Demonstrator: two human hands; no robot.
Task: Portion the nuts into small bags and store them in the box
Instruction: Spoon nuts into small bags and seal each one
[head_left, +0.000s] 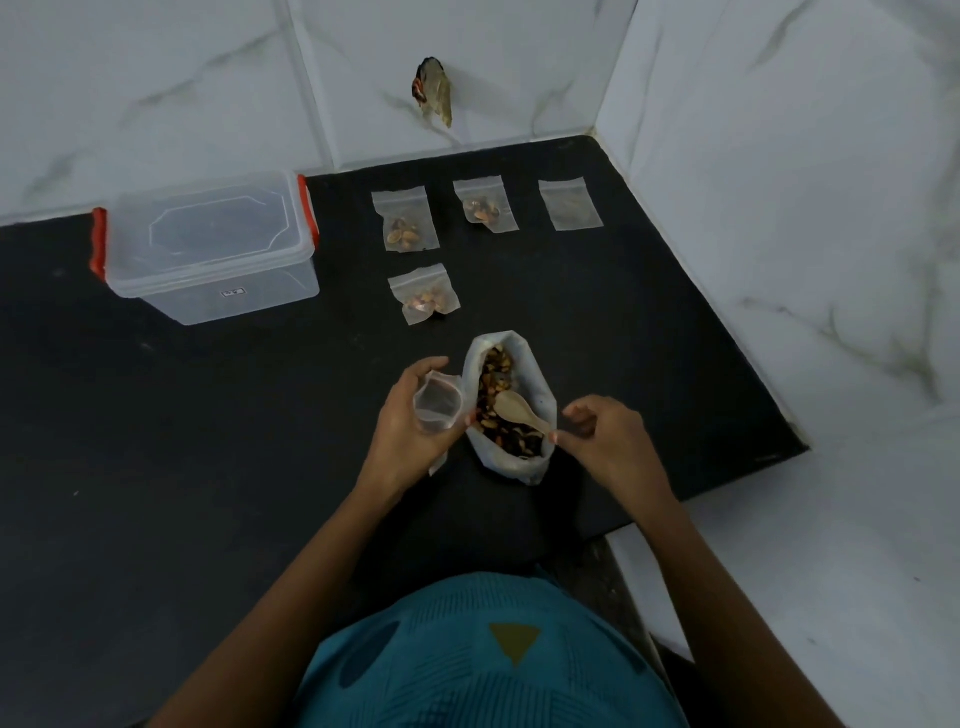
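A large open bag of mixed nuts (506, 395) stands on the black counter (208, 467) in front of me. A small wooden spoon (517, 408) lies in it on the nuts. My right hand (605, 439) pinches the end of the spoon's handle. My left hand (410, 421) grips a small clear bag (438, 405) with its mouth held open, right beside the nut bag. Three small bags with nuts lie farther back: one (406, 221), one (484, 205) and one (425, 293). Another small bag (570, 202) at the back right looks empty. The clear plastic box (208, 249) stands at the back left with its lid on.
Marble-tiled walls (779, 182) close the counter at the back and on the right. The box has red clips (97, 241) at its ends. A dark leaf-like scrap (434, 91) hangs on the back wall. The counter's front right edge drops to a white floor (831, 571).
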